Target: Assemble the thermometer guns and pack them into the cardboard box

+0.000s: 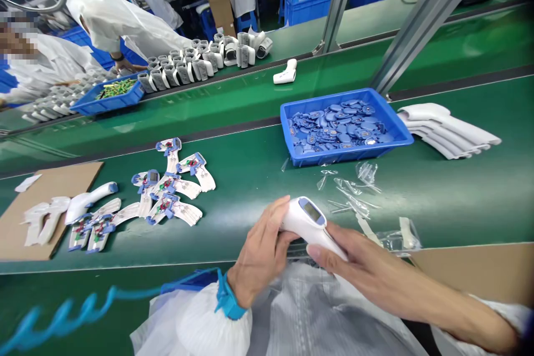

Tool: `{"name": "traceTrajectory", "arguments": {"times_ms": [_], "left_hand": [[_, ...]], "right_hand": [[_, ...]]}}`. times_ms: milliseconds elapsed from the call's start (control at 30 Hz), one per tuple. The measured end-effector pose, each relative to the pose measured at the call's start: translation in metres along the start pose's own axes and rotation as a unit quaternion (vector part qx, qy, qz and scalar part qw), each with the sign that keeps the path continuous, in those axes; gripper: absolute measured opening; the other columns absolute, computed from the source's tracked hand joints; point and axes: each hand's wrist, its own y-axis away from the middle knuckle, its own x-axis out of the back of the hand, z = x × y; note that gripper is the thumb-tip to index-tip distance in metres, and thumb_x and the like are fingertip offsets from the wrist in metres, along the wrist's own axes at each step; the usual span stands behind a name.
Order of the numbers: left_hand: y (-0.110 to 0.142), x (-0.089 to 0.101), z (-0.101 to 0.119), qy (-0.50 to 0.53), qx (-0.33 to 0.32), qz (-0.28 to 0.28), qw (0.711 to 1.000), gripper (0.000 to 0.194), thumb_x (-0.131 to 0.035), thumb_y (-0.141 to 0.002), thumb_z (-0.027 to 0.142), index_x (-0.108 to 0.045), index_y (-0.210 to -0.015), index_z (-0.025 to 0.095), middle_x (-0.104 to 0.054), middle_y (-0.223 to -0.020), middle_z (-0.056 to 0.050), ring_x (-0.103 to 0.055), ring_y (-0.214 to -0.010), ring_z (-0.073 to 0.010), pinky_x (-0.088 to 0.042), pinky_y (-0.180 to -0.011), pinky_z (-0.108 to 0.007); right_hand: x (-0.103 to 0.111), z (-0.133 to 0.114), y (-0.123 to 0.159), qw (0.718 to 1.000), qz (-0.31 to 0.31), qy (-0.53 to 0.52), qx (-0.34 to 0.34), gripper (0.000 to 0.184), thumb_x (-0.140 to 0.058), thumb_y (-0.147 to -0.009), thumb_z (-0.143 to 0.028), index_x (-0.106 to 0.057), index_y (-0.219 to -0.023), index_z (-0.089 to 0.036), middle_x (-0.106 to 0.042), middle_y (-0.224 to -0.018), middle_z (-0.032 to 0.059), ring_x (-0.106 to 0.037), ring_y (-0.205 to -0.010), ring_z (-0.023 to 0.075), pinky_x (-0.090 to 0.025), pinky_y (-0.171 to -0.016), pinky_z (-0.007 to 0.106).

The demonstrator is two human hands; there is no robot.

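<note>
White sleeve [212,322], held device [297,219], blue tray [354,154] of blue parts [340,125]

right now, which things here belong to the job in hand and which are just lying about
Likely part of the job:
held white device
opened device halves
blue tray
blue parts
stacked white shells

Likely just lying about:
clear plastic scraps
lone white piece

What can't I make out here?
Head view:
White plastic handheld device: handle partly hidden by right hand.
Its grey, blue-rimmed screen: any reading too small.
Coiled turquoise cord: blurred, cut off by left edge.
Blue rectangular plastic tray: floor mostly hidden by blue plastic pieces.
</note>
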Motion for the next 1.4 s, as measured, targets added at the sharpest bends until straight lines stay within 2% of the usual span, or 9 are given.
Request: {"name": "traceTrajectory", "arguments": {"times_ms": [100,200,367,667,967,1100,1200,1300,1400], "left_hand": [[-0.014,0.015,0.007,0.050,0.131,-0.150,0.979,0.041,-0.067,-0.096,0.053,-0.066,-0.120,0.019,-0.076,-0.103,-0.006,-0.072,-0.089,-0.0223,-0.056,-0.074,-0.032],[-0.027,0.024,0.014,0.046,0.202,-0.156,0.966,0.040,-0.075,-0.086,0.057,-0.067,-0.093,0.018,-0.070,-0.077,-0.001,-0.061,-0.066,-0.0166,-0.042,-0.059,-0.028],[-0.035,0.024,0.019,0.083,0.175,-0.118,0.974,0.026,-0.070,-0.085,0.032,-0.064,-0.106,0.018,-0.073,-0.090,-0.003,-0.063,-0.071,-0.0180,-0.043,-0.062,-0.029],[-0.054,0.034,0.010,-0.086,0.110,-0.171,0.975,0.031,-0.066,-0.089,0.040,-0.064,-0.108,0.015,-0.076,-0.093,-0.013,-0.073,-0.080,-0.0308,-0.051,-0.069,-0.037],[-0.046,0.018,0.002,-0.145,0.107,-0.145,0.973,0.039,-0.062,-0.094,0.048,-0.064,-0.105,0.010,-0.073,-0.090,-0.016,-0.072,-0.075,-0.0327,-0.051,-0.069,-0.039],[-0.031,0.048,-0.010,-0.080,0.170,-0.128,0.974,0.044,-0.061,-0.095,0.062,-0.064,-0.097,0.018,-0.070,-0.079,-0.005,-0.068,-0.071,-0.0250,-0.046,-0.065,-0.033],[-0.022,0.077,-0.022,-0.069,0.189,-0.102,0.974,0.028,-0.068,-0.095,0.049,-0.065,-0.103,0.021,-0.073,-0.094,-0.004,-0.069,-0.084,-0.0230,-0.048,-0.074,-0.032],[-0.023,0.084,-0.027,-0.179,0.117,-0.093,0.972,0.036,-0.070,-0.092,0.022,-0.059,-0.126,0.020,-0.070,-0.123,-0.008,-0.066,-0.107,-0.0275,-0.050,-0.089,-0.037],[-0.036,0.066,-0.025,-0.370,0.052,-0.144,0.916,0.037,-0.058,-0.092,0.006,-0.060,-0.128,0.012,-0.069,-0.120,-0.014,-0.064,-0.105,-0.0325,-0.050,-0.088,-0.046]], "right_hand": [[0.001,0.003,-0.005,0.995,0.041,0.066,0.070,0.033,-0.052,-0.101,-0.053,-0.068,-0.117,-0.029,-0.072,-0.112,0.0054,-0.069,-0.097,0.0214,-0.059,-0.081,0.032],[-0.007,-0.010,-0.026,0.983,0.143,0.033,0.109,0.039,-0.051,-0.102,-0.054,-0.064,-0.127,-0.028,-0.071,-0.117,0.0070,-0.069,-0.099,0.0199,-0.058,-0.080,0.031],[-0.040,-0.049,-0.076,0.905,0.388,0.102,0.141,0.050,-0.055,-0.101,-0.051,-0.043,-0.062,-0.021,-0.049,-0.062,-0.0009,-0.044,-0.057,0.0115,-0.036,-0.057,0.028],[-0.028,-0.054,-0.096,0.810,0.509,0.175,0.234,0.055,-0.051,-0.103,-0.033,-0.033,-0.052,-0.022,-0.037,-0.050,-0.0018,-0.031,-0.048,0.0096,-0.025,-0.054,0.032],[-0.028,-0.053,-0.106,0.881,0.435,0.121,0.143,0.058,-0.046,-0.103,-0.048,-0.053,-0.053,-0.020,-0.054,-0.051,0.0010,-0.047,-0.049,0.0124,-0.033,-0.057,0.031],[0.029,-0.047,-0.112,0.926,0.334,0.154,0.090,0.054,-0.049,-0.102,-0.054,-0.071,-0.066,-0.020,-0.069,-0.064,0.0019,-0.063,-0.060,0.0167,-0.045,-0.065,0.031],[0.093,-0.034,-0.140,0.896,0.335,0.290,0.039,0.033,-0.054,-0.101,-0.037,-0.080,-0.097,-0.017,-0.079,-0.092,0.0079,-0.072,-0.084,0.0235,-0.050,-0.085,0.037],[0.130,-0.022,-0.183,0.896,0.286,0.339,0.039,0.030,-0.060,-0.096,-0.024,-0.078,-0.117,-0.013,-0.077,-0.116,0.0119,-0.072,-0.102,0.0251,-0.050,-0.096,0.036],[0.132,-0.015,-0.220,0.906,0.243,0.344,0.034,0.025,-0.074,-0.083,-0.019,-0.080,-0.108,-0.016,-0.079,-0.104,0.0120,-0.074,-0.095,0.0272,-0.054,-0.089,0.036]]}}
